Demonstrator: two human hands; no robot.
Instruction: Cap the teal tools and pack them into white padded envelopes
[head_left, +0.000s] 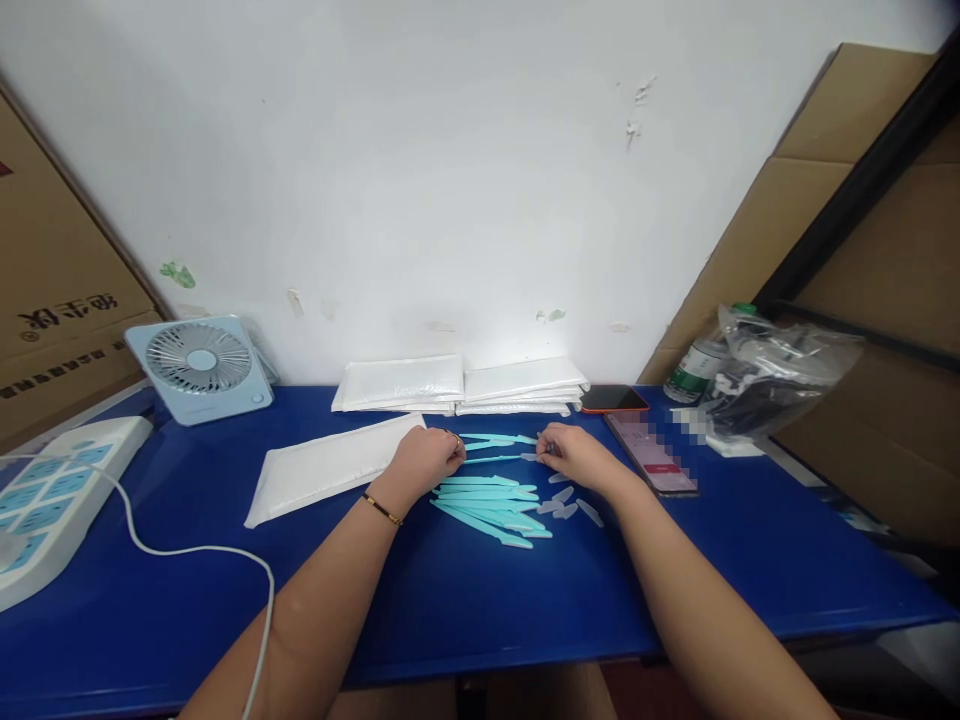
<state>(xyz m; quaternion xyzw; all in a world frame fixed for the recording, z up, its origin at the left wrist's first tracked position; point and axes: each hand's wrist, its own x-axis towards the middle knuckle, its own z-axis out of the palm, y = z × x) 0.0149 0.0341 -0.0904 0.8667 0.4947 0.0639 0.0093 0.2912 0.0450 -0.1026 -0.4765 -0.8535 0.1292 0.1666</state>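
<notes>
My left hand (429,457) is closed on the handle end of a turquoise razor-like stick (491,459). The fingers of my right hand (568,454) pinch at the stick's other end, where a small translucent cap (529,457) shows. Further turquoise sticks (491,437) lie just beyond, between my hands. Nearer to me is a fanned pile of several turquoise sticks (495,506). Several loose translucent caps (564,494) lie right of the pile. A white padded envelope (322,470) lies beside my left hand, partly behind it.
White padded envelopes (405,382) are stacked by the wall. A fan (199,370), a power strip (56,500) and its white cable (202,548) are at left. Phones (615,399), a bottle (697,370) and a plastic bag (772,375) stand or lie at right.
</notes>
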